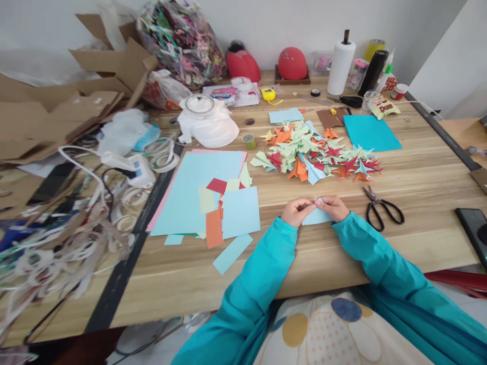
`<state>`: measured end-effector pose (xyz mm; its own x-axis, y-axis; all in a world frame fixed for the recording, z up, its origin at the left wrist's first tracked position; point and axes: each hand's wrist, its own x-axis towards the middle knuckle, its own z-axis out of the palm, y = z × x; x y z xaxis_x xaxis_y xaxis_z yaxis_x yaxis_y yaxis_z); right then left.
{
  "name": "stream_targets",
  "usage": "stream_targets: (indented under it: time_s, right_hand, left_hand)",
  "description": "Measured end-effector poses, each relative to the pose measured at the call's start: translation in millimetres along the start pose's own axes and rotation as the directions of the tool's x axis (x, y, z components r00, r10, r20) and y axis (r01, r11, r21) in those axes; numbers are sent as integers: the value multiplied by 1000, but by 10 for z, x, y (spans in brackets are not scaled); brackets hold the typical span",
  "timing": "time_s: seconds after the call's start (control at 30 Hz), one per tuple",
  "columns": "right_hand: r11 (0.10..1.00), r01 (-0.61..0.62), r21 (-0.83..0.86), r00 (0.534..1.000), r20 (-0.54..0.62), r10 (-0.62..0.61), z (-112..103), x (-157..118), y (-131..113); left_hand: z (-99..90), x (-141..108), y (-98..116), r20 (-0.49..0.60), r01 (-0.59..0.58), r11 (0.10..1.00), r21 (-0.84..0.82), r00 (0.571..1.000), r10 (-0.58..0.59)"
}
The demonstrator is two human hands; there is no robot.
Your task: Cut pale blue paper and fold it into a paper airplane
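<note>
Between my two hands is a small light blue paper (317, 215), its top edge pinched by the fingers. My left hand (298, 211) closes on its upper left part, and my right hand (333, 207) grips the upper right, thumbs nearly touching. Beyond them lies a pile of folded paper shapes (300, 147) in green, orange, red and blue. Black-handled scissors (377, 203) rest slightly open to the right of my right hand. To the left are a light blue sheet (241, 212), an orange piece (214, 229) and a blue strip (233, 253).
Large coloured sheets (190, 187) lie at the left. A turquoise sheet (372, 133) and a paper roll (341, 66) stand farther back right. Ribbons (49, 258) and cardboard (45, 111) crowd the far left; a phone (474, 228) is at the right edge.
</note>
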<state>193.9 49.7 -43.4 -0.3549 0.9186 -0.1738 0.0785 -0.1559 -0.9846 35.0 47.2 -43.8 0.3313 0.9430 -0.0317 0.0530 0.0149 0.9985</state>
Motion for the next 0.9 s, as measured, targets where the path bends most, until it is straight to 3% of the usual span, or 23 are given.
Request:
stream_targets:
  time_s: [0.23, 0.47, 0.6, 0.73, 0.9]
  right_hand:
    - [995, 78, -57, 997, 10, -77, 11, -1, 4]
    - [987, 80, -139, 992, -85, -92, -28, 17, 47]
    - [974, 138, -179, 990, 0, -141, -13, 13, 39]
    - [957, 201, -210, 979, 57, -193, 6, 1, 2]
    - [960, 187, -208, 982, 16, -188, 7, -8, -26]
  left_hand:
    - [-16, 7, 15, 14, -79, 997, -5, 997, 79]
    - [-30, 23, 0, -152, 7, 998, -64, 988, -17]
    - [-16, 27, 3, -174, 72, 987, -143, 980, -97]
    - [11, 33, 1, -196, 32, 989, -141, 979, -60]
    - [-2, 46, -22, -299, 18, 996, -90, 953, -44]
